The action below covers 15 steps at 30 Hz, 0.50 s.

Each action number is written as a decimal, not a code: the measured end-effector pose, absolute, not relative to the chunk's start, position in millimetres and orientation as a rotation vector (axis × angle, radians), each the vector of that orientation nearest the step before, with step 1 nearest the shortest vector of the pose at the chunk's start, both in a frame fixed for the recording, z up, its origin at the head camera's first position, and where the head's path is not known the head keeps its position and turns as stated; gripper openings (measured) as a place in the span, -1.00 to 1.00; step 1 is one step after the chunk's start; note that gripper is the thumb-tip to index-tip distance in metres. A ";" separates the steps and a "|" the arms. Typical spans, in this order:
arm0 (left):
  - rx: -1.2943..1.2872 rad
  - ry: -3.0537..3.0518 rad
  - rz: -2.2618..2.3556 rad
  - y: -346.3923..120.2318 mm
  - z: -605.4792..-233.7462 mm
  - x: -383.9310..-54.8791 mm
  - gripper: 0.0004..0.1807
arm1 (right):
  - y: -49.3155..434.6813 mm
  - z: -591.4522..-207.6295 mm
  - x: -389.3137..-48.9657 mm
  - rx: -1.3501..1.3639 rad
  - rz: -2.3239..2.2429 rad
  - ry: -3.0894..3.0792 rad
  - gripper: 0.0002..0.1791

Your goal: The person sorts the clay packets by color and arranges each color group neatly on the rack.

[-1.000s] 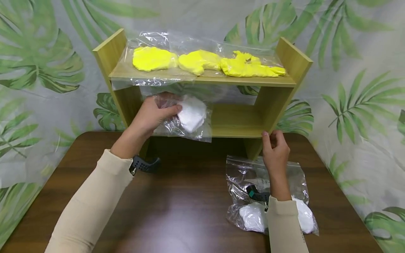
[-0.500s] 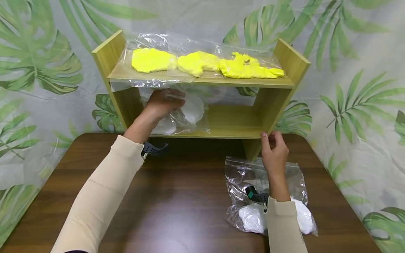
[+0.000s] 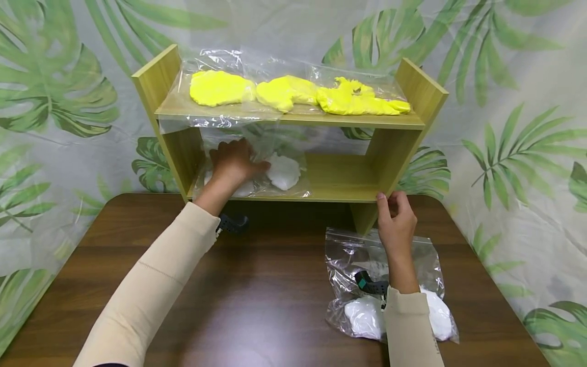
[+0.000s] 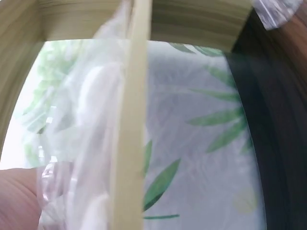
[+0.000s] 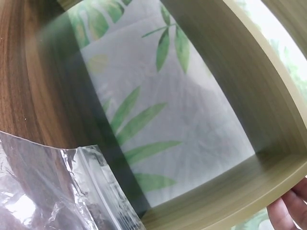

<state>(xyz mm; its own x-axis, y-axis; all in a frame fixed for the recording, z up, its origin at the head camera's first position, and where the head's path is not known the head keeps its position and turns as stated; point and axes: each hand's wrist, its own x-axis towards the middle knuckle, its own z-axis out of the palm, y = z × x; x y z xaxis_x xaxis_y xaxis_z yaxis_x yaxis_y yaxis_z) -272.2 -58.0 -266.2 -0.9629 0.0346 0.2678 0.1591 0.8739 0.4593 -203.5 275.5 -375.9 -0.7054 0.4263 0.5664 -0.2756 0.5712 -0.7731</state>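
On the middle level of the wooden shelf [image 3: 341,176] lies a clear plastic bag with a white lump [image 3: 283,172] in it. My left hand [image 3: 233,162] rests over the bag's left part, fingers spread and thumb pointing at the lump. Under that hand and wrist more white stuff [image 3: 245,189] shows through plastic, partly hidden. The left wrist view has the crinkled bag [image 4: 93,96] along the shelf board, beside the hand's edge [image 4: 19,196]. My right hand [image 3: 398,221] grips the front edge of the shelf's right side panel; its fingers [image 5: 300,191] show at that panel in the right wrist view.
Three clear bags with yellow lumps [image 3: 220,87] lie in a row on the top level. A zip bag [image 3: 341,265] with white lumps lies on the brown table [image 3: 257,285], partly behind my right forearm. A leaf-patterned cloth [image 3: 504,127] hangs behind.
My left hand has moved the bag with the white lump back onto the middle level. Its fingers have let go and spread over the plastic. The right hand stays at the side panel.
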 end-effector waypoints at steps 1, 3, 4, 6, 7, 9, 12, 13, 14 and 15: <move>-0.119 -2.777 -0.657 -57.4 -267.4 -271.3 -0.43 | 275.5 -376.0 -203.6 -0.121 1.177 -2.041 -0.68; -0.068 -2.737 -0.577 -56.0 -269.2 -269.4 -0.27 | 275.5 -376.2 -203.6 -0.119 1.183 -2.041 -0.67; -0.052 -2.716 -0.554 -55.4 -270.0 -268.6 -0.17 | 275.4 -376.2 -203.5 -0.119 1.185 -2.041 -0.67; -0.039 -2.683 -0.521 -54.5 -271.0 -266.9 -0.01 | 275.4 -376.2 -203.4 -0.118 1.188 -2.043 -0.66; -0.047 -2.673 -0.514 -54.3 -271.3 -266.5 0.04 | 275.5 -376.2 -203.4 -0.116 1.191 -2.043 -0.66; -0.084 -2.663 -0.495 -54.5 -271.6 -265.8 0.08 | 275.4 -376.3 -203.6 -0.117 1.191 -2.042 -0.66; -0.140 -2.698 -0.468 -56.0 -271.3 -264.9 -0.08 | 275.5 -376.4 -203.9 -0.116 1.189 -2.036 -0.67; -0.151 -2.722 -0.456 -56.7 -271.3 -265.0 -0.16 | 275.4 -376.6 -204.0 -0.117 1.185 -2.035 -0.67; -0.155 -2.754 -0.440 -57.5 -271.2 -265.1 -0.24 | 275.4 -376.6 -204.0 -0.117 1.184 -2.036 -0.67; -0.156 -2.791 -0.434 -58.2 -271.1 -265.1 -0.31 | 275.4 -376.5 -203.8 -0.115 1.184 -2.037 -0.67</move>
<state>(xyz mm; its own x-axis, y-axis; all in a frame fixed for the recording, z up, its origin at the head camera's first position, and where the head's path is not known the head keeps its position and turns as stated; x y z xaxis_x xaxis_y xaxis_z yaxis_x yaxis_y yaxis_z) -265.1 -58.2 -271.1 -0.9455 0.0589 0.3202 0.1533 0.9481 0.2784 -203.8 275.4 -376.5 -0.7052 0.4260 0.5668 -0.2815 0.5654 -0.7753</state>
